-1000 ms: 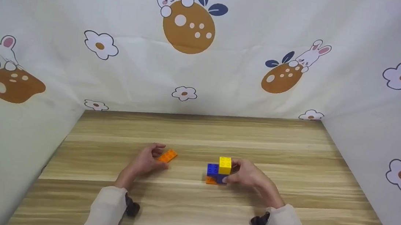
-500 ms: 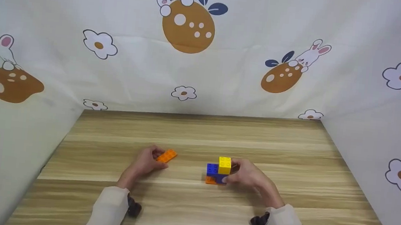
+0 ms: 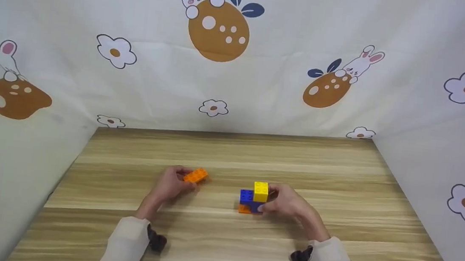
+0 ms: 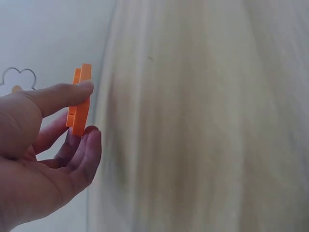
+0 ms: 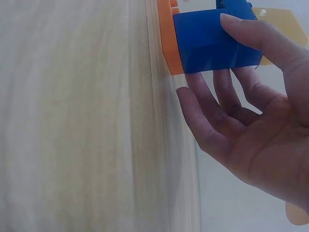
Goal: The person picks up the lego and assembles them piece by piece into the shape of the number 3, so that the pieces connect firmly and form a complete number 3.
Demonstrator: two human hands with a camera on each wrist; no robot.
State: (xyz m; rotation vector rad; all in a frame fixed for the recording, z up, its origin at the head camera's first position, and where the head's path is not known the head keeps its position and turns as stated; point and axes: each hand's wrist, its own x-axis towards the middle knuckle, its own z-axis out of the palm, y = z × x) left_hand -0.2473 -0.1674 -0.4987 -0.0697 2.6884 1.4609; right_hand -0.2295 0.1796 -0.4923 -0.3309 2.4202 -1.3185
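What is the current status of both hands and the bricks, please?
Left hand pinches flat orange brick, lifted off table. Right hand grips brick stack resting on table. Nothing lies between them.

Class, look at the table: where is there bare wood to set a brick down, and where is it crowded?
Bare: the table behind both hands up to the cloth wall, and the near edge between the sleeves. Crowded: the middle, where the left hand pinches an orange plate and the right hand holds the brick stack.

No readable text, labels, numbers or signs on anything in view
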